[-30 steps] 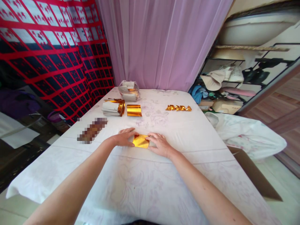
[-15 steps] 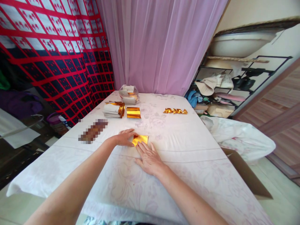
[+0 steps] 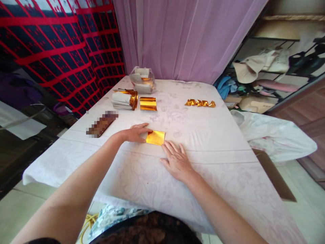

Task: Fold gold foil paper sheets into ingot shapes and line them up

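Note:
A small square of gold foil paper (image 3: 155,137) lies flat on the white cloth-covered table (image 3: 208,135). My left hand (image 3: 134,133) rests beside its left edge, fingers touching that edge and pinning it down. My right hand (image 3: 177,160) lies flat on the cloth just below the sheet's right corner, fingers spread, the fingertips close to the paper's lower edge. Neither hand grips anything.
Farther back stand a stack of white and gold paper (image 3: 124,99), a single gold sheet (image 3: 148,103) and a clear bag of paper (image 3: 142,79). A row of folded gold pieces (image 3: 200,103) lies at the back right. A brown bar (image 3: 102,123) is at the left. A cardboard box (image 3: 275,176) sits right of the table.
My right hand slid off the gold sheet toward me and now lies flat below it. The left hand stayed at the sheet's left edge. The view tilted down.

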Motion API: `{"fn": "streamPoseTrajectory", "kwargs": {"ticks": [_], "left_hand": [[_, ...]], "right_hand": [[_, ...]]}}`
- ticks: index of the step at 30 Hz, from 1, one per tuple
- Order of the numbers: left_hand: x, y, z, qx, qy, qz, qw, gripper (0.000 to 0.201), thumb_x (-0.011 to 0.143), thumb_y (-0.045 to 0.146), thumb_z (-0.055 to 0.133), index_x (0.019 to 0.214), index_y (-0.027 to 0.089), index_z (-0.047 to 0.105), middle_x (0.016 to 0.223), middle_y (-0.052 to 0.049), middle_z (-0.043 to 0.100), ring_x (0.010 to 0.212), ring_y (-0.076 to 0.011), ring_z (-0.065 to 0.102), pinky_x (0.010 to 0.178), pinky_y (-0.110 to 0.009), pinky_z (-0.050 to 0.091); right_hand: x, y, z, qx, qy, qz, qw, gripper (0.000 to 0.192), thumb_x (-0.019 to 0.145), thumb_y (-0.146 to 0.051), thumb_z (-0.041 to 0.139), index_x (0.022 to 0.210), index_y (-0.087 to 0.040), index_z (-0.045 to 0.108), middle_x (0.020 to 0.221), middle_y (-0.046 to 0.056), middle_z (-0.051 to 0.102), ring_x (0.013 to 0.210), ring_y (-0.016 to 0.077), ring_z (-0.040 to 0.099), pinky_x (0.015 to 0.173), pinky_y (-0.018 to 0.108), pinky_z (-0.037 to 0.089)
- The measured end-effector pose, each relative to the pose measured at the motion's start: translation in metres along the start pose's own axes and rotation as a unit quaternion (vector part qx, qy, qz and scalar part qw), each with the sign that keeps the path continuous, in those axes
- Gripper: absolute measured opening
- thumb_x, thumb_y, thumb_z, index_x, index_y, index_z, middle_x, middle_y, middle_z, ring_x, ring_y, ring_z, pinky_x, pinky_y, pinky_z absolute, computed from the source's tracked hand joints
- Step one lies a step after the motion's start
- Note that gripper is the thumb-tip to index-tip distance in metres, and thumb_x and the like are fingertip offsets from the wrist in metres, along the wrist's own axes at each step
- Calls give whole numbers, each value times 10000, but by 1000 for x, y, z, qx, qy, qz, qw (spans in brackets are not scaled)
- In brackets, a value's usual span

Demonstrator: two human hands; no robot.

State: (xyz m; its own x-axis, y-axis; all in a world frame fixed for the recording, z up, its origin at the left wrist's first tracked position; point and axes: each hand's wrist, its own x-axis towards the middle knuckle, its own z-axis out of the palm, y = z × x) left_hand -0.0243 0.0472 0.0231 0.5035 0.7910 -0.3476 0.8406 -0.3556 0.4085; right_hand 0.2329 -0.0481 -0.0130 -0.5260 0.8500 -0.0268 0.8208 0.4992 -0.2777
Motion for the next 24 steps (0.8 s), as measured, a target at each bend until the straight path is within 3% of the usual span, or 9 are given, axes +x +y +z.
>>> {"fn": "streamPoseTrajectory", "kwargs": {"ticks": [4,9,13,16,20,22,24], "left_hand": [[-4,-1,2,-9,2,0,1000,681,797,374,588,1454,295,428,1644,-64,137,1488,-319,164,1188,-502,137],[-10,-15,10,-63,51,21,996,613,818,331,558,1423,323,455,1634,-23,191,1491,-315,161,1188,-545,117],[-12,-20,20,-157,141,38,977,463,896,328,437,1348,287,529,1521,-35,442,1404,-225,387,1184,-472,228],[-15,-4,32,-131,240,17,962,353,896,332,450,1184,268,644,1315,-49,641,1248,-235,555,1166,-494,270],[-28,33,47,8,352,32,936,354,918,307,473,1239,283,620,1342,-48,621,1300,-267,502,1149,-515,295],[-35,47,52,38,380,49,923,394,932,269,465,1313,285,565,1351,-58,612,1302,-261,499,1127,-498,335],[-40,54,54,63,369,87,923,416,924,236,471,1329,288,552,1368,-63,598,1318,-268,485,1124,-502,339]], "right_hand": [[-1,-2,2,17,10,8,1000,576,977,-430,441,1478,-149,395,1573,109,323,1459,290,244,1180,590,117],[-2,-2,5,33,10,5,999,592,962,-438,470,1489,-181,388,1571,99,325,1461,307,240,1178,605,129],[-3,0,7,34,4,8,999,624,957,-456,473,1500,-167,367,1580,97,302,1465,309,232,1183,609,129],[-3,1,8,41,-1,2,999,639,951,-471,483,1502,-171,364,1582,94,291,1466,310,233,1185,605,135],[-3,1,8,51,-4,10,999,638,945,-473,497,1502,-189,366,1585,80,286,1467,310,230,1190,597,124],[-3,0,7,51,0,10,999,636,942,-457,508,1503,-195,364,1585,77,288,1467,309,230,1192,594,115],[-3,0,8,49,6,8,999,632,941,-436,514,1505,-197,358,1585,77,288,1465,306,236,1191,594,117]]}}
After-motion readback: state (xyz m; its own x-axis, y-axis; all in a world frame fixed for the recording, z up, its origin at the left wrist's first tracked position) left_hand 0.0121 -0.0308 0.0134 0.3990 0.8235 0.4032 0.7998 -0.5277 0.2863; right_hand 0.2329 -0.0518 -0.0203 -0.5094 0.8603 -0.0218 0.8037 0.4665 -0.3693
